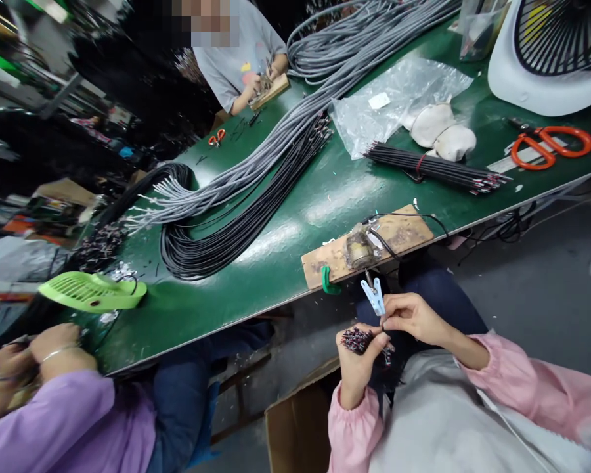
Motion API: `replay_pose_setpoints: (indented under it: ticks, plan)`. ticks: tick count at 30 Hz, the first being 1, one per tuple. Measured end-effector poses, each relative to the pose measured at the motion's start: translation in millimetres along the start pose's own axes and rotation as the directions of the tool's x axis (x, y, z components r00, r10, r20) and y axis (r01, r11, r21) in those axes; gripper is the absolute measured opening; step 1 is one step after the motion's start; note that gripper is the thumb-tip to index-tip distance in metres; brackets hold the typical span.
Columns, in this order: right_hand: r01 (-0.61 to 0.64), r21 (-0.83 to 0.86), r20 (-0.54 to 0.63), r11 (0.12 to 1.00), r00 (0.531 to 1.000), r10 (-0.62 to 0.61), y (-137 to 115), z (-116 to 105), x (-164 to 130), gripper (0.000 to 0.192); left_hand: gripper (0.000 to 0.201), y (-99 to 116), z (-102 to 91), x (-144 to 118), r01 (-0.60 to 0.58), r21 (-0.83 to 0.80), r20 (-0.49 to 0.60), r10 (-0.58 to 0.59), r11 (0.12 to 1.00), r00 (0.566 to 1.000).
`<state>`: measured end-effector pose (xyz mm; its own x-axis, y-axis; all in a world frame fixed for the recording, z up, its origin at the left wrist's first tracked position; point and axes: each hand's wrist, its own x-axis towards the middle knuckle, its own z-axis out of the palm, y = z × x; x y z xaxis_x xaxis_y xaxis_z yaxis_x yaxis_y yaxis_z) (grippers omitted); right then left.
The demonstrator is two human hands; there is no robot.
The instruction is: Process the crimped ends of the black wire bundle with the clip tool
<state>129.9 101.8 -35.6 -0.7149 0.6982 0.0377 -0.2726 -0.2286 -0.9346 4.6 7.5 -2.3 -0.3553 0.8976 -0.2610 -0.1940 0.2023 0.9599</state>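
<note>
wire bundle: a fistful of short black wires (355, 339) with red and white stripped ends, held low in front of the lap, just off the near edge of the table, below the wooden block
left hand (357, 368): wrapped tight around that bundle, ends poking out to the left, thumb up near the other hand
right hand (414, 317): fingertips pinched narrow at a single wire end right by the blue clip; hard to tell how much of the wire it's got, it's tiny
blue clip (374, 297): light blue clothespin-type thing hanging off the near edge of the block, touching or just beside the right fingertips
wooden block (369, 248): worn board at the table's near edge, with a grubby metal fixture on top, a black lead running off to the right and a green clamp on its left end
table (325, 197): green top, runs from near left to far right
cable piles: a big loop of long black cables (211, 243) and a grey bunch (276, 151) lying across the middle, well apart from the hands
tied black wires (433, 167): smaller bundle to the right, near a clear plastic bag and white cloth gloves
orange scissors (551, 146): far right, near a white fan
co-worker, near left: purple sleeves, hands (34, 358) busy by a green handheld fan (91, 291)
co-worker, far side: grey shirt, working at another wooden block
</note>
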Motion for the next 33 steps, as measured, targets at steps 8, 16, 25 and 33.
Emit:
replay_pose_setpoints:
  ticks: [8, 16, 25, 33]
  plan:
    - [-0.028, -0.160, -0.226, 0.987, 0.974, -0.009, 6.3, 11.1, -8.2, 0.016, 0.005, -11.9, 6.5, 2.9, -0.004, 0.033, -0.037, 0.005, 0.999, 0.999]
    - [-0.327, 0.374, 0.058, 0.868, 0.942, 0.330, -5.1, 7.1, -9.2, 0.031, 0.005, -0.9, 1.7, 2.8, -0.126, 0.185, 0.049, 0.119, 0.975, 0.992]
    - [-0.235, 0.472, 0.097, 0.850, 0.972, 0.215, -20.0, 1.4, 39.8, 0.039, 0.009, 31.4, 0.8, 2.0, -0.418, 0.353, 0.065, 0.424, 0.837, 0.903]
    - [-0.199, 0.612, 0.037, 0.765, 0.974, 0.224, -13.2, 16.9, 47.0, 0.036, 0.008, 30.4, 1.4, 12.1, -0.409, 0.384, 0.035, 0.430, 0.828, 0.902]
